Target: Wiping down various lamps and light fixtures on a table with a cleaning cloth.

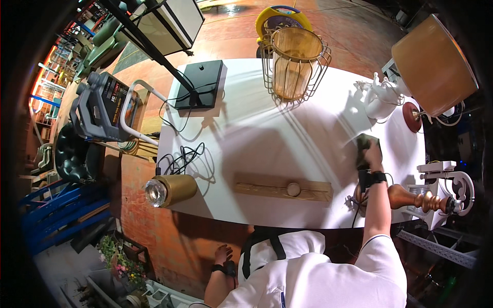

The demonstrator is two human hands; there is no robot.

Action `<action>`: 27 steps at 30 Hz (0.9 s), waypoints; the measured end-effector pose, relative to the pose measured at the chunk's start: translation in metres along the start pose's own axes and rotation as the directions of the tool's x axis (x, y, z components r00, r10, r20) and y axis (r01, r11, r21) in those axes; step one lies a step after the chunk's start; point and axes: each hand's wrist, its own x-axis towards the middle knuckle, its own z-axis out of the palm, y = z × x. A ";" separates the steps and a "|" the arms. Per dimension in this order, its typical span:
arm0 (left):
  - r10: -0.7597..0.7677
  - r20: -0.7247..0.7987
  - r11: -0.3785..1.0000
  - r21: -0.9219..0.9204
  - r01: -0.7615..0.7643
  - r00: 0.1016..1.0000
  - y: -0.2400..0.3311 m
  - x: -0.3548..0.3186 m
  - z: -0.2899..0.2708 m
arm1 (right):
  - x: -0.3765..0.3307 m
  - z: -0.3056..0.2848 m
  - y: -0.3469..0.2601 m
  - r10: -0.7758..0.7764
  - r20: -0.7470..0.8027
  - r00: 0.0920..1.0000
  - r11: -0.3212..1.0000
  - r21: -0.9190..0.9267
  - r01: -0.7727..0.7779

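Observation:
On the right side of the white table (251, 113), my right hand (373, 155) presses a bunched dark cloth (362, 163) against the top, its fingers closed over it. A coiled cord lies by my right wrist, close to a copper-brown turned lamp base (418, 199). My left hand (223, 254) hangs below the table's front edge, beside my leg, holding nothing; its fingers look loosely apart. Before me lies a flat brown strip (257, 190) with a round pale knob (293, 189) on it.
A gold cylinder (179, 190) with a glass end and black cable (185, 159) lies at the left edge. Behind stand a black-based lamp (199, 84) and an amber wire-cage lamp (295, 66). At right are a figurine lamp (381, 100) with an orange shade (434, 64) and a white scrolled bracket (439, 187).

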 end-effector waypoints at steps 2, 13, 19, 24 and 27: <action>-0.195 -0.119 0.970 0.121 0.209 0.973 0.005 -0.008 0.019 | -0.013 0.024 -0.026 0.037 0.079 0.996 0.987 -0.157 -0.024; -0.082 -0.041 0.996 0.030 0.084 0.996 -0.005 0.006 -0.017 | -0.078 0.021 -0.195 -0.390 0.539 0.747 0.920 0.190 0.343; -0.063 -0.063 0.989 0.129 0.071 0.996 0.022 0.024 0.045 | -0.082 0.007 -0.166 -0.373 0.417 0.829 0.923 0.074 0.378; 0.482 0.382 0.725 0.332 -0.604 0.789 -0.041 0.038 -0.046 | -0.060 0.027 -0.195 -0.531 0.460 0.712 0.846 0.230 0.482; -0.063 -0.073 0.973 0.215 0.078 0.995 0.009 0.019 0.030 | -0.002 0.005 -0.124 -0.356 0.219 0.909 0.895 0.359 0.264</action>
